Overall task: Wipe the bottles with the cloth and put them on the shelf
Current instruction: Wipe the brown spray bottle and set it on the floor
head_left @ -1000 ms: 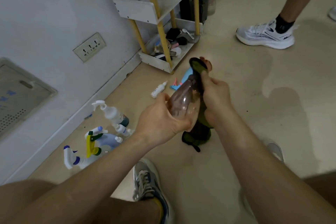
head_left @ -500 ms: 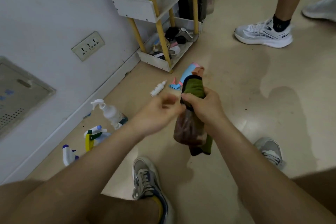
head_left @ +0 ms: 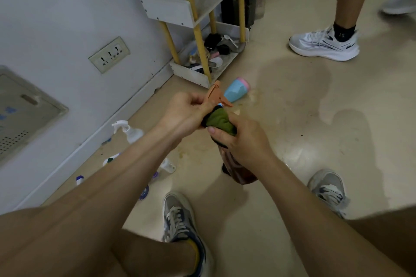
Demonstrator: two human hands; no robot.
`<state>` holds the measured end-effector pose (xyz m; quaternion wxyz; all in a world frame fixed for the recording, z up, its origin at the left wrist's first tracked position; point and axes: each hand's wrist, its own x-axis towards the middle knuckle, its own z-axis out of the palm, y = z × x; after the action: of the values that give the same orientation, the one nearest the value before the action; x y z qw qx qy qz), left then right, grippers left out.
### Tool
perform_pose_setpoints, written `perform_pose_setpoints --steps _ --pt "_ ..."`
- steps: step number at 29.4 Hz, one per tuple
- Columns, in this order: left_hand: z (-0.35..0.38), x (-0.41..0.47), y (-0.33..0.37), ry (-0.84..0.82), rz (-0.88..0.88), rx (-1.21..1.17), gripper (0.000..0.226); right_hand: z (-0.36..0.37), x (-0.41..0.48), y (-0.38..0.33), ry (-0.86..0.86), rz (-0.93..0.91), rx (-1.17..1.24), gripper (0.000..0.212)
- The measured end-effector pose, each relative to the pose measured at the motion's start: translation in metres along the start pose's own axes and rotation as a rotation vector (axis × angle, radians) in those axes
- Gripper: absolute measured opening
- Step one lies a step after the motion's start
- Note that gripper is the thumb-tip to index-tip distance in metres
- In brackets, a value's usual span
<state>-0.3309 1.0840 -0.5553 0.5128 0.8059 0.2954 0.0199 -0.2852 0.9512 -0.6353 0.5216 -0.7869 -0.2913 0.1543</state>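
Note:
My left hand (head_left: 188,111) grips the orange trigger head (head_left: 216,94) of a brownish clear spray bottle (head_left: 238,172). My right hand (head_left: 240,140) is wrapped round the bottle's neck through a green cloth (head_left: 219,120), and the bottle's body hangs below it. The yellow-framed shelf (head_left: 171,10) stands against the wall ahead. A blue and pink bottle (head_left: 236,90) lies on the floor just beyond my hands. More spray bottles lie by the wall at left, among them a white one (head_left: 128,130).
The shelf's bottom tier (head_left: 191,73) holds small clutter, and dark bottles (head_left: 249,4) stand behind it. Another person's white sneaker (head_left: 324,44) is at the upper right. My own shoes (head_left: 180,218) (head_left: 328,189) rest on the beige floor.
My left hand left the bottle's body and took hold of the trigger head. The right hand with the cloth slid up to the neck, and the bottle swung upright.

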Motion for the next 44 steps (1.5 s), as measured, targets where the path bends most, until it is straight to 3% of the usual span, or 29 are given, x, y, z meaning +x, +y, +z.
perform_pose_setpoints --steps 3,8,13,16,19,24,28,30,33,35,38,40,44 --pt "-0.005 0.003 -0.005 0.016 -0.017 0.02 0.017 -0.012 0.005 0.003 0.073 0.017 -0.067 0.017" --pt "-0.007 -0.003 -0.005 -0.002 0.122 0.317 0.023 -0.039 0.012 -0.012 0.329 0.136 0.267 0.039" --pt "0.01 -0.016 0.001 0.081 0.315 0.699 0.037 0.005 0.015 -0.039 0.011 0.017 0.2 0.056" --pt "0.02 -0.024 -0.003 0.067 0.37 0.615 0.022 0.008 0.022 -0.033 0.179 0.077 0.318 0.058" --pt "0.027 -0.026 -0.01 0.066 0.4 0.588 0.016 0.008 0.024 -0.027 0.316 0.058 0.384 0.019" --pt "0.024 -0.025 -0.008 0.014 0.344 0.508 0.016 0.0 0.03 -0.024 0.47 0.102 0.216 0.042" --pt "0.015 -0.019 -0.004 -0.037 0.262 0.449 0.012 -0.013 0.034 -0.015 0.374 0.069 0.084 0.053" --pt "0.007 -0.017 -0.001 -0.039 0.199 0.419 0.013 -0.021 0.038 -0.005 0.251 0.198 0.257 0.054" --pt "-0.004 -0.014 0.001 -0.024 0.105 0.288 0.018 -0.039 0.034 0.0 0.116 0.446 0.714 0.047" --pt "-0.008 -0.01 0.001 -0.001 0.089 0.269 0.02 -0.043 0.029 -0.004 0.034 0.433 0.795 0.038" --pt "-0.007 -0.012 0.001 0.005 0.12 0.29 0.02 -0.029 0.024 -0.027 -0.123 0.271 0.451 0.034" --pt "-0.006 -0.015 0.002 0.029 0.117 0.251 0.019 -0.015 0.023 -0.031 -0.051 0.106 0.191 0.036" --pt "-0.009 -0.017 0.007 0.118 0.082 0.164 0.024 -0.005 0.022 -0.03 0.071 -0.078 -0.148 0.021"
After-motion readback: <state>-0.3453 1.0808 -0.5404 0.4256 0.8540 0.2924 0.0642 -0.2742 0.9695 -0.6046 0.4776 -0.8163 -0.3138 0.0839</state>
